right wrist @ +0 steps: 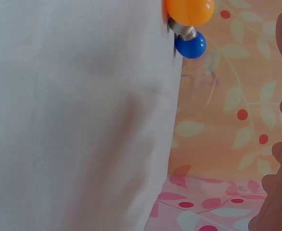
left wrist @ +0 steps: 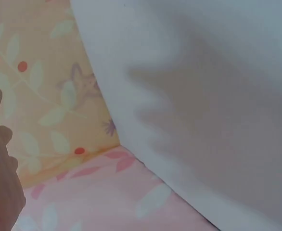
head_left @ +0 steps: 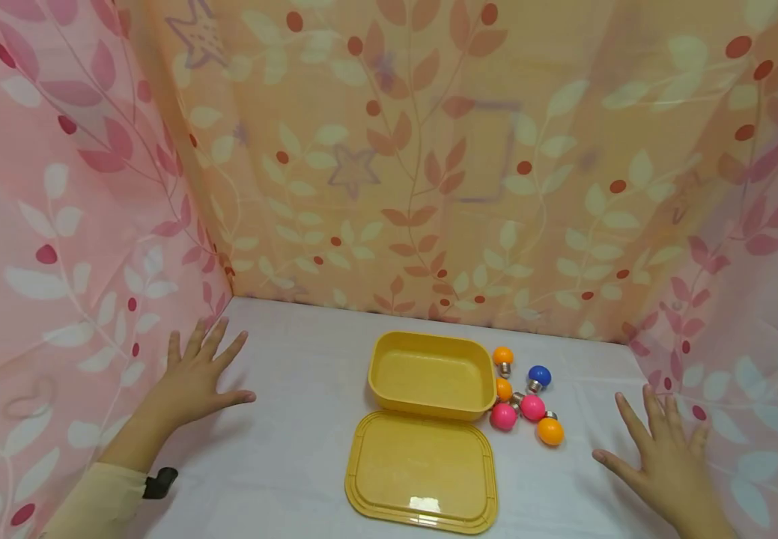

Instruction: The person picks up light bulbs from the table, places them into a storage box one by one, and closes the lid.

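My left hand (head_left: 193, 382) hovers over the left part of the table with fingers spread, holding nothing. On the other side my right hand (head_left: 668, 460) is spread the same way, right of the bulbs and apart from them. Between them stands a yellow plastic box (head_left: 432, 374), its inside bare. Its yellow lid (head_left: 422, 471) lies flat just in front. Beside the box's right end lie several small light bulbs: orange ones (head_left: 550, 432), pink ones (head_left: 533, 407) and a blue bulb (head_left: 540, 376). The right wrist view shows an orange bulb (right wrist: 191, 10) and the blue bulb (right wrist: 191, 45).
A white table surface (head_left: 281, 449) spreads under everything. Orange leaf-patterned cloth (head_left: 415, 150) hangs along the back, with pink cloth (head_left: 58, 224) at the left and more at the right. A black strap piece (head_left: 161, 483) sits at the left wrist.
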Demonstrator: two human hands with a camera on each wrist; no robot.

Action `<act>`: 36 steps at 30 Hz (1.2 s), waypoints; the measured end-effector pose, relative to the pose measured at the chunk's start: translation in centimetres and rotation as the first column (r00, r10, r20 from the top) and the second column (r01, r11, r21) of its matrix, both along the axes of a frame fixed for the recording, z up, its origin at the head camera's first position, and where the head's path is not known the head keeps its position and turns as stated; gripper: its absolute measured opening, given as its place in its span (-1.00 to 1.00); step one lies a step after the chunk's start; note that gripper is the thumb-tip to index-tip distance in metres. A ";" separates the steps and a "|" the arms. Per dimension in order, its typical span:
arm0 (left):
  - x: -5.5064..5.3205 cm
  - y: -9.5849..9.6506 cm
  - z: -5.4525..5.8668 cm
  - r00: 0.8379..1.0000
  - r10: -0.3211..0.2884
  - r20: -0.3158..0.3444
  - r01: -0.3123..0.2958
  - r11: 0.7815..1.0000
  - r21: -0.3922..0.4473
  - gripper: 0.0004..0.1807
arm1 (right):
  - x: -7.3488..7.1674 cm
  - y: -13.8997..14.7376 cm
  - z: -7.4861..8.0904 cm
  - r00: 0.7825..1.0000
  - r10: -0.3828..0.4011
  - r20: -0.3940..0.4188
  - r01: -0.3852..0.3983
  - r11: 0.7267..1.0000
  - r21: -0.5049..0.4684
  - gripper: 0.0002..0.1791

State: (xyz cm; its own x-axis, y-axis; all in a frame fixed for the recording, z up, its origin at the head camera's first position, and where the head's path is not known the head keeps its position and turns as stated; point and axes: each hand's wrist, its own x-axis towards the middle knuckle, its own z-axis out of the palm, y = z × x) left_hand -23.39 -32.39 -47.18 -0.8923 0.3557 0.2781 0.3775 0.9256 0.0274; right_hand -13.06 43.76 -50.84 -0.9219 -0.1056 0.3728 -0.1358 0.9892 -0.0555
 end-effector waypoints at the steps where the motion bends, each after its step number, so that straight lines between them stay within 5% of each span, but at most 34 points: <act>1: -0.1 0.1 0.0 1.000 -0.002 0.001 0.002 1.000 0.008 0.22 | 0.0 0.0 0.0 1.000 0.006 -0.004 -0.006 1.000 -0.009 0.27; 16: -0.7 3.0 0.3 0.999 -0.039 0.029 0.035 0.991 0.128 0.22 | 0.1 -1.0 -0.5 1.000 0.015 0.006 -0.014 0.986 -0.164 0.23; 29: -0.8 5.0 -0.1 0.991 -0.069 0.116 0.037 0.964 0.264 0.24 | 0.1 -2.0 -1.0 0.999 -0.006 0.038 0.015 0.972 -0.236 0.22; 36: -0.8 6.5 -0.4 0.988 -0.109 0.108 0.066 0.936 0.345 0.24 | -0.1 -2.5 -0.9 0.999 -0.003 0.045 0.015 0.963 -0.269 0.20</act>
